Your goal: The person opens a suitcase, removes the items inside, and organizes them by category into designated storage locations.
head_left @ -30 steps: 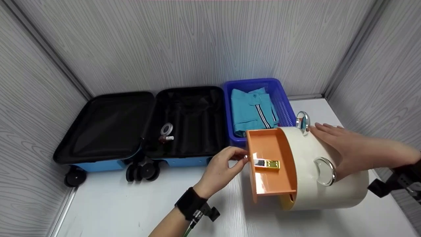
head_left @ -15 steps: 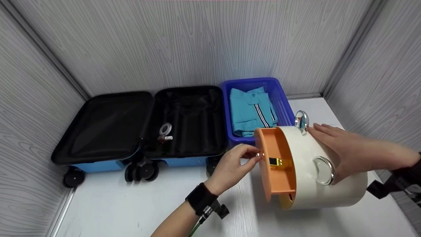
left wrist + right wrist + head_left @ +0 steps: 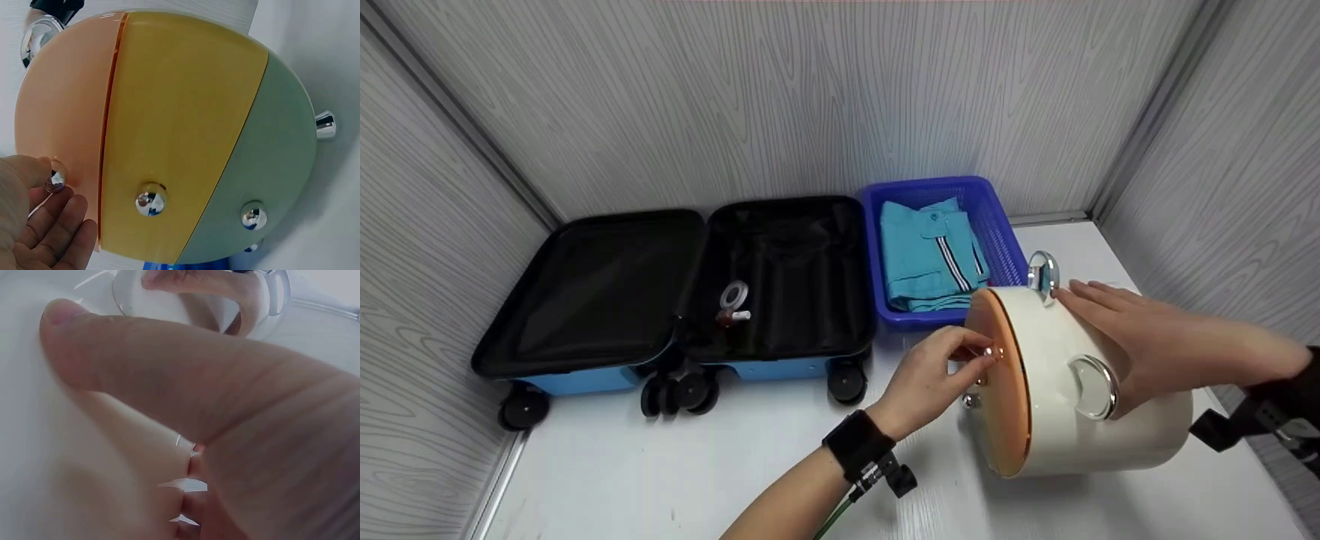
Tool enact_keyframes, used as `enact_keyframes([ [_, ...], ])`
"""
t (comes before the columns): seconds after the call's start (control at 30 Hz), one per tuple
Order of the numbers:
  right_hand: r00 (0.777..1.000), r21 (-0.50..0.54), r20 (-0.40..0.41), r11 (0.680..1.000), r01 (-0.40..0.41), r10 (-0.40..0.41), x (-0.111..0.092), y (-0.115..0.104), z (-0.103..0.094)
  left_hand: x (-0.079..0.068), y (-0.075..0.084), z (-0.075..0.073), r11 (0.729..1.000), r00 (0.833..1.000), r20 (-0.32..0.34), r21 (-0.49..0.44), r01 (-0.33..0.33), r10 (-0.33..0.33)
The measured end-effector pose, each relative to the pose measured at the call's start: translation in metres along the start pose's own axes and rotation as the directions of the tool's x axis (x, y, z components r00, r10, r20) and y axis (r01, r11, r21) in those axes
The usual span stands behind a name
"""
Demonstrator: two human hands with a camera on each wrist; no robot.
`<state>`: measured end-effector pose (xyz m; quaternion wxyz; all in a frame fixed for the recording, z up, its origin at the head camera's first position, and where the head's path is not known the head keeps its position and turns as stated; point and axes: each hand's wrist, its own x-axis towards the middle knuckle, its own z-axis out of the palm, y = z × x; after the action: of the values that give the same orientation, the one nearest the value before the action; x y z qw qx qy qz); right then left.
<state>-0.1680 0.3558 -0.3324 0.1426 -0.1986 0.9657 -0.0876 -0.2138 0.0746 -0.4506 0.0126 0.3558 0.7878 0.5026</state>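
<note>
My left hand [image 3: 934, 379] pinches the round silver knob [image 3: 56, 176] of the orange drawer [image 3: 64, 107] between thumb and forefinger. That drawer's front lies close against a cream, rounded storage box [image 3: 1140, 442] with silver feet; a thin gap shows along its edge. Below it, the left wrist view shows a yellow drawer [image 3: 180, 107] and a green drawer [image 3: 264, 152], each with its own knob. My right hand [image 3: 1147, 341] rests on top of the box, fingers stretched out, between two silver-rimmed feet. The inside of the orange drawer is hidden.
An open blue suitcase with black lining [image 3: 802, 262] lies at the left; a white ring-shaped item [image 3: 733, 295] and a small white-capped bottle [image 3: 735, 317] are inside. Behind the box, a blue basket [image 3: 1001, 232] holds a folded turquoise garment [image 3: 922, 259]. Walls enclose the white surface.
My left hand has pushed the orange drawer rightward into the box, hiding the gold and silver item that lay inside it. The right hand has stayed on the box.
</note>
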Motion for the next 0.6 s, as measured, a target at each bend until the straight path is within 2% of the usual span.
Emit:
enact_keyframes([
  [0.13,1.000,-0.010,-0.006,1.000,0.010,-0.010,0.001,0.001,0.001,0.003,0.001,0.005,0.999,1.000,-0.003,-0.034,0.012,-0.012],
  [0.33,1.000,-0.004,-0.012,1.000,0.010,-0.010,0.000,0.002,0.001,-0.001,-0.002,0.007,0.997,1.000,0.017,-0.075,0.026,-0.025],
  [0.43,1.000,0.006,-0.015,1.000,0.003,-0.003,-0.001,0.002,0.001,-0.005,-0.010,0.008,0.998,0.999,0.028,-0.052,0.026,-0.024],
  [0.6,1.000,0.010,-0.020,1.000,0.001,-0.001,-0.003,0.004,0.001,-0.012,-0.026,0.014,0.997,0.996,0.044,0.039,0.072,-0.074],
])
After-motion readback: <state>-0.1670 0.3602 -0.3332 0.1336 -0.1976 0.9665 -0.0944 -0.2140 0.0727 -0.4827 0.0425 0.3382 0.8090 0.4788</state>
